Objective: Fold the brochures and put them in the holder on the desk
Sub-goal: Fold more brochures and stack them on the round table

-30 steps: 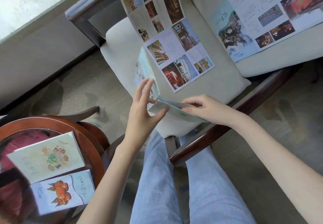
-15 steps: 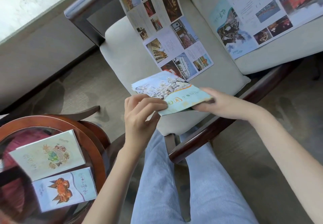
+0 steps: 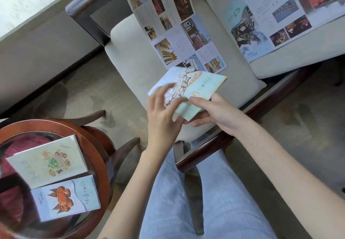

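Note:
A folded brochure (image 3: 197, 85) with white blossoms and a pale green cover hangs above the front of the chair cushion. My right hand (image 3: 214, 113) grips its near corner, thumb on top and fingers beneath. My left hand (image 3: 162, 113) lies blurred over the brochure's left part with fingers spread; its thumb touches the cover. Two unfolded brochures lie flat: one (image 3: 177, 24) on the near chair cushion, one (image 3: 276, 16) on the right cushion. Two folded brochures (image 3: 46, 162) (image 3: 65, 197) rest on the round glass table. No holder is in view.
A wooden armchair (image 3: 84, 13) with a cream cushion (image 3: 134, 56) stands ahead, a second cushion to its right. The round wood-rimmed glass table (image 3: 93, 145) is at lower left. My legs in light blue trousers (image 3: 179, 201) fill the bottom centre. Patterned carpet lies around.
The brochure went from half open to fully folded and turned cover-up. My right hand shifted its hold to the near corner, and my left hand moved across the cover.

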